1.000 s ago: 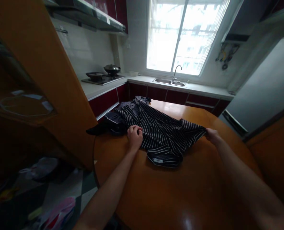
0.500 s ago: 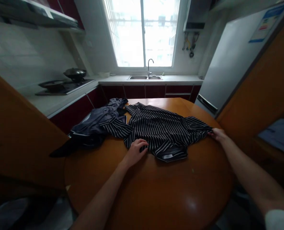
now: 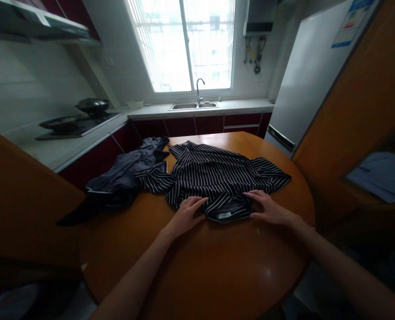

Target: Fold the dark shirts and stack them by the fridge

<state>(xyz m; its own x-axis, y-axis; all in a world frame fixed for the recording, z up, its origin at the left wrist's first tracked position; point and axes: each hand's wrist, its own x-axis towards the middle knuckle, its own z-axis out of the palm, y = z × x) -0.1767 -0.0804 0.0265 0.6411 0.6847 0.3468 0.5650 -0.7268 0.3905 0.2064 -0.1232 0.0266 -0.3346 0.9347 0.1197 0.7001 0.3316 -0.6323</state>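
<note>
A black shirt with white stripes (image 3: pixel 213 171) lies spread on the round wooden table (image 3: pixel 217 266), its collar toward me and a pale label inside the neck. My left hand (image 3: pixel 189 213) rests at the left of the collar, thumb and fingers apart. At the collar's right side is my right hand (image 3: pixel 269 209), also with thumb and fingers spread, its fingertips at the cloth. The left sleeve is bunched, while the right one lies out flat toward the table's right edge.
A dark grey-blue garment (image 3: pixel 122 171) is heaped at the table's left edge, partly hanging over. Beyond the table are a sink (image 3: pixel 193 106), a stove with pans (image 3: pixel 92 106) and a fridge (image 3: pixel 312 71). Folded pale cloth (image 3: pixel 384 175) lies at the right.
My right hand has let go of the right sleeve and moved left to the collar. My left hand stays near the collar, its fingers more extended. The view has shifted slightly right.
</note>
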